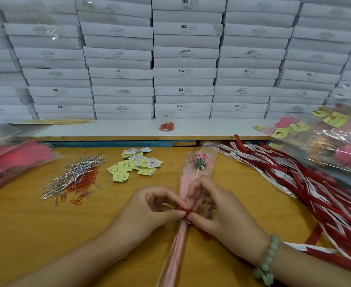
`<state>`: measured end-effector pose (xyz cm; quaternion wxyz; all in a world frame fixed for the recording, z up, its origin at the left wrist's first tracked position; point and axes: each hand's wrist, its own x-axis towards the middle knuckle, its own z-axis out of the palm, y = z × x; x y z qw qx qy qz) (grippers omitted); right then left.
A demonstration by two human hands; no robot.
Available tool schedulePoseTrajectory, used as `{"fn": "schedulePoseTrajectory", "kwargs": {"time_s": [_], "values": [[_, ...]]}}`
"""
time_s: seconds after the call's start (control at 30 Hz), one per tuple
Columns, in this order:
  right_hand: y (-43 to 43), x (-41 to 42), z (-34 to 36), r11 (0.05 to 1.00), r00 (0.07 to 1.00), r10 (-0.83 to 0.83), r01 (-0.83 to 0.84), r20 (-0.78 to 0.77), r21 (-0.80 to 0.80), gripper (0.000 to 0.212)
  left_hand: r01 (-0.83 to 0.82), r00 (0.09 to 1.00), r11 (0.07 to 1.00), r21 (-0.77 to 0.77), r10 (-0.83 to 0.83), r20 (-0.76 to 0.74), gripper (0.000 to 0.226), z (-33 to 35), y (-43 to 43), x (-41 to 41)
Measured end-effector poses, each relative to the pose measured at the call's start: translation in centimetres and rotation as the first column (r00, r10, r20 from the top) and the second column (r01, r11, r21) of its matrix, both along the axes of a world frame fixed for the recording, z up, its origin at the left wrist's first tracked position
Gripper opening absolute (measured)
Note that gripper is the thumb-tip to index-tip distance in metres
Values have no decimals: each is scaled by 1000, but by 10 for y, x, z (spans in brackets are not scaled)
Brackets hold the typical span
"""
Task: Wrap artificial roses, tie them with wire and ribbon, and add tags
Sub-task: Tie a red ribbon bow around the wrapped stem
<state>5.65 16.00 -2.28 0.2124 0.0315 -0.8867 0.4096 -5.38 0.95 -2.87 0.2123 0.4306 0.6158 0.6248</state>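
- Across my whole feed at the back I see a wall of flat white boxes (pixel 182 59), stacked in columns, several printed "SGS".
- Below them lies the wooden table (pixel 35 235), with a white ledge (pixel 108 129) along its far edge.
- A long heap of red and white ribbons (pixel 294 183) sprawls over the table's right side, running from the ledge toward the near right corner.
- A clear bag of finished flowers (pixel 336 146) rests on the far right, with yellow notes clipped on top; another clear bag (pixel 15 160) holding pink and red pieces lies at the far left.
- The wrapped rose (pixel 197 162) lies lengthwise in the middle of the table, bloom pointing away, in a clear sleeve with pink paper and "LOVE YOU" lettering.
- The left hand (pixel 149 212) pinches the red ribbon (pixel 184 210) between thumb and forefinger where it circles the gathered stem.
- The right hand (pixel 218 212) pinches the same ribbon from the other side, fingers curled; a pale green bead bracelet (pixel 270 255) sits on that wrist.
- Silver wire ties (pixel 75 175) lie in a loose pile on the left, overlapping red paper clips (pixel 83 183).
- Yellow and white tags (pixel 135 164) are scattered between the wire ties and the rose.
- A clear cup (pixel 167 123) with red clips stands on the ledge.
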Motion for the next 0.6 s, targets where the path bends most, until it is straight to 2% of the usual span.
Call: {"fn": "schedulePoseTrajectory", "kwargs": {"time_s": [0.27,0.5,0.6], "values": [[-6,1,0,983,998,-45,37,42,178,35,32,996,999,17,-30,-88,12,-1,-1,-1],[-6,-1,-1,980,994,-70,53,85,190,32,-5,993,999,34,9,-120,9,-3,0,-2],[-2,-1,-2,989,995,-71,60,71,137,28,-35,991,999,26,38,-125,8,-3,0,-3]]}}
